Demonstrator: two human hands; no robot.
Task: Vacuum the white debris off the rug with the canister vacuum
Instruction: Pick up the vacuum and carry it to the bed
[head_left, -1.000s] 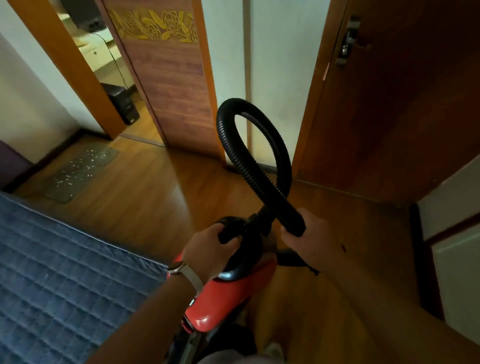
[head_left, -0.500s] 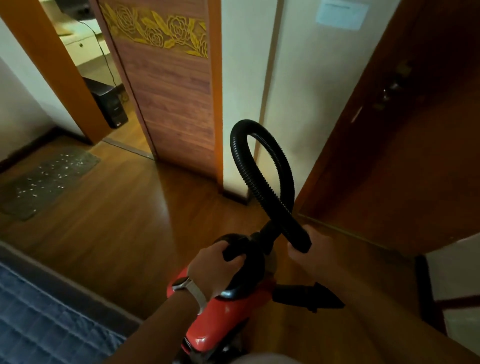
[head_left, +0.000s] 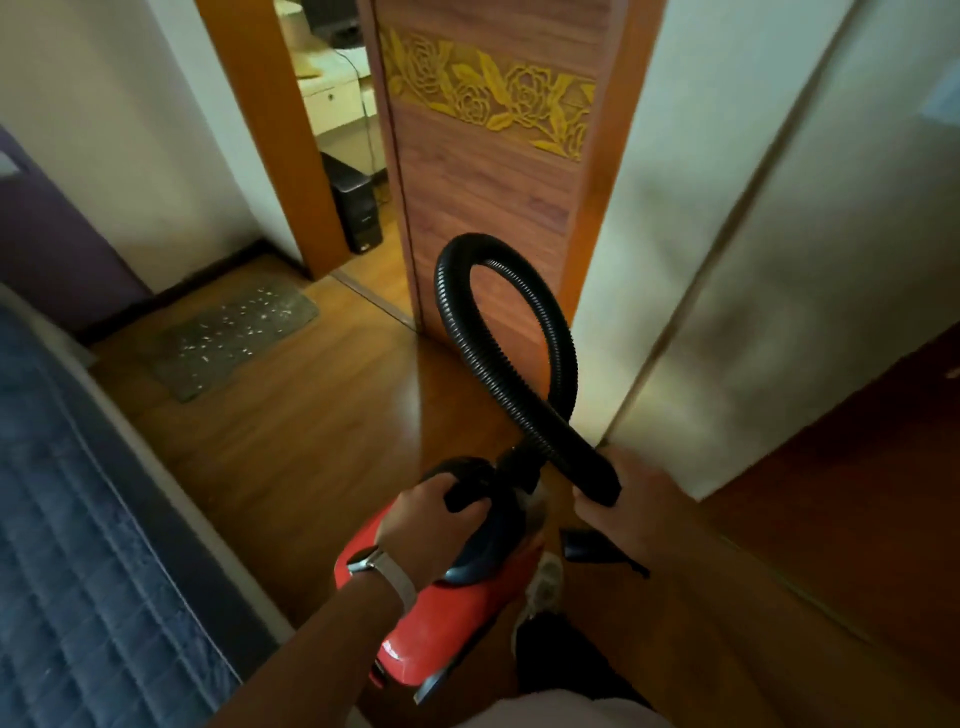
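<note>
Canister vacuum (head_left: 457, 613) sits low in my view at about six o'clock, over the wooden floor (head_left: 311, 441). I cannot tell whether it touches the boards. Its body is glossy red-orange with a dark domed top, and a black carry handle (head_left: 465, 493) runs across that dome.

My left grip (head_left: 431, 525) is clenched round the handle, knuckles up, with a pale-strapped watch (head_left: 374, 566) on the wrist. A ribbed black hose (head_left: 498, 358) leaves the front of the canister, climbs towards twelve o'clock in a tall loop, then comes back down and crosses over itself. Its smooth end cuff lies in my right grip (head_left: 628, 499), fingers curled round it, at about two o'clock from the canister. A black tapered nozzle (head_left: 592, 545) shows just under that grip, pointing towards four o'clock; how it joins the hose is hidden.

At ten o'clock, well apart from the vacuum, a small grey rug (head_left: 234, 338) lies flat on the floor near the wall corner. White debris (head_left: 244, 322) is scattered over it in little flecks, thickest on the far half.

A bed (head_left: 78, 545) with a blue quilted cover fills eight to nine o'clock. At twelve o'clock stands a wooden door (head_left: 493, 156) carved with yellow roses, and a black computer tower (head_left: 356, 208) stands in the room beyond.
</note>
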